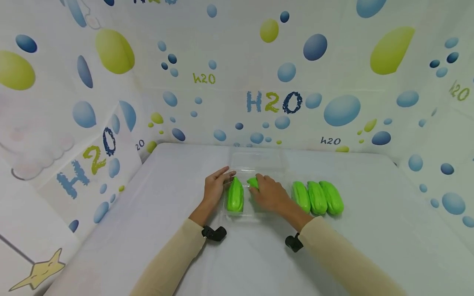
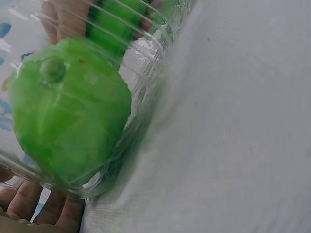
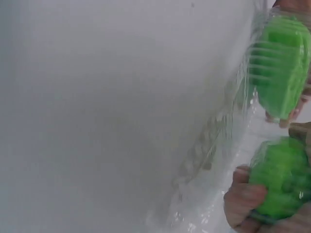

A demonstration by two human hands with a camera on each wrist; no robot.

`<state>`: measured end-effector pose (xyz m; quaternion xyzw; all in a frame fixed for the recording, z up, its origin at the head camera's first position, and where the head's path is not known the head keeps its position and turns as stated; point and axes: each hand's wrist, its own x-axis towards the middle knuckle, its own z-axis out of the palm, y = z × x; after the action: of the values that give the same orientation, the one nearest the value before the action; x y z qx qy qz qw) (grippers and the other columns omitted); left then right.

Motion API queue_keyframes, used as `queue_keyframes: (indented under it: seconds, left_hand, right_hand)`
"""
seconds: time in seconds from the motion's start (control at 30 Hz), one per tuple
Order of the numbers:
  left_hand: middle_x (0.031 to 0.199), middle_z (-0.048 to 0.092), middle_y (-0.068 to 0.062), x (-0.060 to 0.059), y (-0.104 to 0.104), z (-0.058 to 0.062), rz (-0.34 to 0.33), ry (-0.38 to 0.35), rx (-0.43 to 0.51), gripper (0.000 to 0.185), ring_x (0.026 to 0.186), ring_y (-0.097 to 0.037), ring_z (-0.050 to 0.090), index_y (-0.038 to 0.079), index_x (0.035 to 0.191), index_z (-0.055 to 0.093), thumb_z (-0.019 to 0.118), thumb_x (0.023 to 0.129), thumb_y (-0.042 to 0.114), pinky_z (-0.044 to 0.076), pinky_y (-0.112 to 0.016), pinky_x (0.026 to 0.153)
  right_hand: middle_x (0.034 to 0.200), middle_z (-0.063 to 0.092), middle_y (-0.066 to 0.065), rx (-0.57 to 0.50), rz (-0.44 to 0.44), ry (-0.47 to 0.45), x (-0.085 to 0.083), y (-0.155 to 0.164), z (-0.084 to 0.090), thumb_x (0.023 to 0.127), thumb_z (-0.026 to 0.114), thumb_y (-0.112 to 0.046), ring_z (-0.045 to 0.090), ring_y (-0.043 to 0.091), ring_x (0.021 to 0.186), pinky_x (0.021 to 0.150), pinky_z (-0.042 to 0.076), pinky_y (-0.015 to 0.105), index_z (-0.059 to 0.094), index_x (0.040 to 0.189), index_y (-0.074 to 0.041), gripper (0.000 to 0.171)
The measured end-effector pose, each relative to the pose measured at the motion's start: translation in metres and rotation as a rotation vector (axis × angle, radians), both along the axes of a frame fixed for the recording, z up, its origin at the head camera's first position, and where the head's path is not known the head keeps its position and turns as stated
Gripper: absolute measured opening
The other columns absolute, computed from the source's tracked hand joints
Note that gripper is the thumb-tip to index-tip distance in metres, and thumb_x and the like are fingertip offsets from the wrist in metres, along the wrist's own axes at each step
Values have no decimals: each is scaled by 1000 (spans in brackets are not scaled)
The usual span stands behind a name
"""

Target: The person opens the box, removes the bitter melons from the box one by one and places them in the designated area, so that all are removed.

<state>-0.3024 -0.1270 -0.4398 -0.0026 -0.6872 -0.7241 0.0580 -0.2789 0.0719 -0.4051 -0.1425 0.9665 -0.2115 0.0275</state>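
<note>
Currently, the head view is showing a white worktop [image 1: 252, 263] with a clear plastic container [image 1: 244, 218] lying near the middle of its back edge, its lid [image 1: 256, 160] stretching toward that edge. One green gourd [image 1: 235, 196] is lying lengthwise along the container's left side, its narrow tip pointing to the back edge. The left hand [image 1: 214, 187] is resting beside the container's left rim, its fingers loosely extended and spread apart, not closing round anything. The right hand [image 1: 271, 195] is reaching over the container's right half, fingers and thumb clamping on a second gourd [image 1: 253, 182], mostly covered by the hand; whether it is touching the container's floor I cannot tell. Three more gourds [image 1: 317, 198] are lying side by side, right of the container, toward the worktop's back right corner. In the left wrist view, the first gourd's rounded end is filling the near corner of the container behind its clear wall, the left hand's fingers are lying outside at lower left, and the right hand is holding its gourd beyond. In the right wrist view, blurred, the right hand's fingers are wrapping round the second gourd at lower right, while the first is showing through the ribbed wall [image 3: 250, 68] above.
</note>
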Motion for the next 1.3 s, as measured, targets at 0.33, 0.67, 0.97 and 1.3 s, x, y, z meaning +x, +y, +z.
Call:
queue_keyframes:
  seconds: [0.33, 0.67, 0.97, 1.3]
  left_hand:
    - [127, 69, -17, -1, 1, 0, 15, -3, -2, 44, 117, -30, 67, -1, 144, 54, 53, 102, 10, 55, -38, 101]
    - [132, 65, -22, 4, 0, 7, -17, -23, 18, 44, 124, -36, 62, -3, 146, 49, 51, 104, 8, 50, -44, 107]
    - [132, 65, -23, 22, 2, 31, -38, -30, 3, 43, 124, -36, 62, -6, 145, 50, 50, 103, 5, 50, -45, 107]
    - [133, 63, -25, 23, 1, 32, -41, -33, 7, 43, 125, -38, 61, -5, 145, 50, 50, 103, 4, 49, -46, 108]
  right_hand:
    - [122, 60, 14, -6, 0, 37, -1, 12, 7, 105, 47, -36, 53, 27, 93, 81, 48, 44, 45, 147, -1, 55]
    - [100, 57, 8, -42, -24, 97, -3, 19, 3, 103, 48, -33, 51, 25, 84, 74, 44, 39, 50, 138, -1, 47]
    - [100, 56, 8, -54, -15, 123, -5, 23, 4, 104, 46, -33, 51, 24, 83, 71, 43, 38, 49, 139, 0, 48]
    - [104, 60, 10, -141, -42, 204, -5, 30, 8, 102, 49, -33, 53, 24, 79, 70, 46, 38, 49, 142, -2, 50]
